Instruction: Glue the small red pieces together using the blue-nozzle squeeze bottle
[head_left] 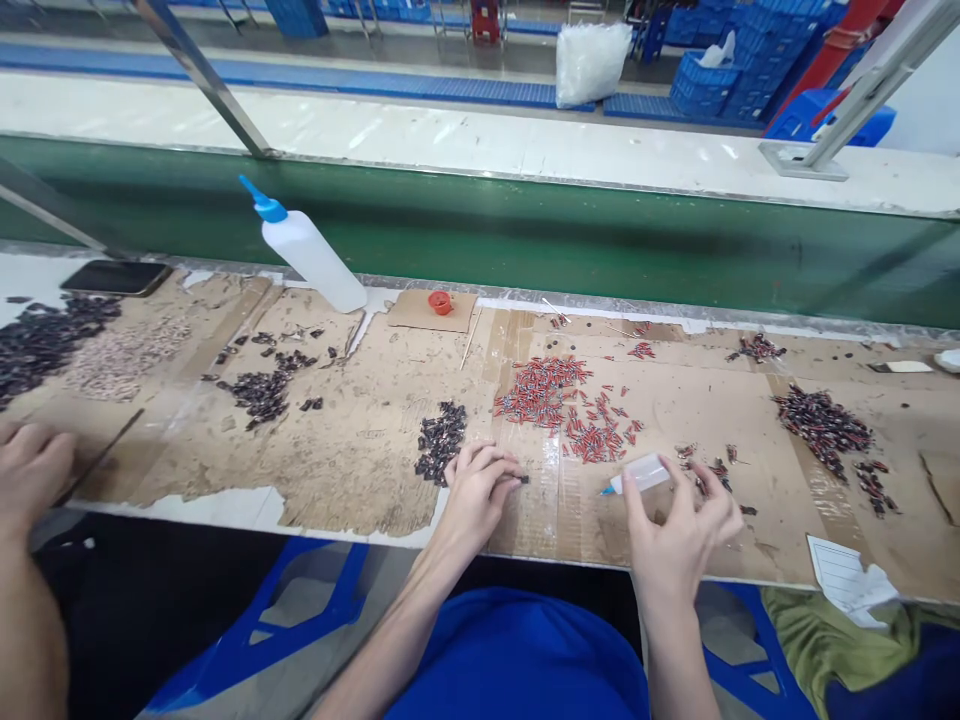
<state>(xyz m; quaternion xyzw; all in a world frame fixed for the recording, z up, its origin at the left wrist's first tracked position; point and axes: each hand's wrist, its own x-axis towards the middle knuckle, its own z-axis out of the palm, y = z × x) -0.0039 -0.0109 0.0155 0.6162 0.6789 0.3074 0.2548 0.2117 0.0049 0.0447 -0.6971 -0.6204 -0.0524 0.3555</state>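
Note:
My left hand [480, 490] rests on the cardboard-covered bench [360, 450], fingers pinched on a small dark part [521, 480]. Just left of it lies a heap of small dark parts [441, 440]. My right hand [679, 525] is closed round a small white squeeze bottle [637, 474] with a blue tip pointing left toward the pinched part. Beyond both hands spreads a pile of red parts [559, 395].
A large white bottle with a blue nozzle [307, 250] leans at the bench's back, beside a small red cap [440, 301]. More dark heaps lie at left [262, 390] and right [821, 420]. Another person's hand [30, 465] rests at far left. A green conveyor [525, 235] runs behind.

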